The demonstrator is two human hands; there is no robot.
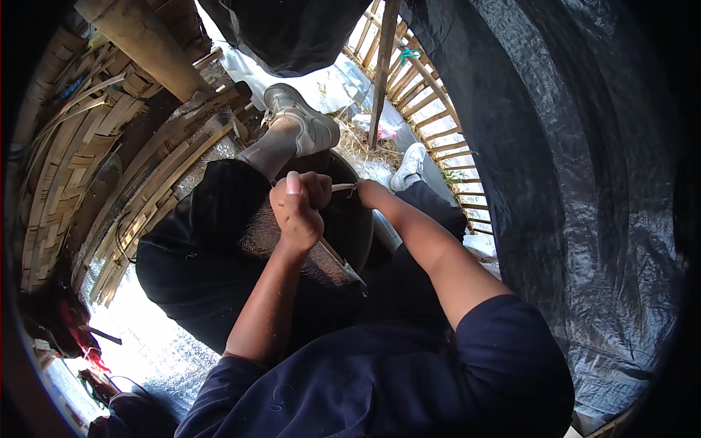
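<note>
A black plastic sheet (569,182) fills the right side of the view and hides whatever lies behind it; its far edge runs off into the dark rim. On the left, stacked split bamboo strips (80,160) curve with the lens, and their outer ends are lost in shadow. Below them, a bright patch of silvery mat (146,343) is overexposed, so its surface is hard to read. The person's dark trousers (204,248) cover the lap, and a round black basin (350,219) sits between the knees, mostly hidden by the forearms. Two pale sneakers show beyond: one (307,120) on the raised leg, the other (410,164) partly cut off behind the right knee. The left hand (298,208) is closed in a fist around a thin bamboo strip (342,187), thumb pointing up. The right hand (370,193) is turned away, and it seems to pinch the strip's other end, though its fingers cannot be seen. The strip runs from between the hands, just above the basin, down past the left wrist, where a blade-like piece (343,264) lies, too dark to identify.
</note>
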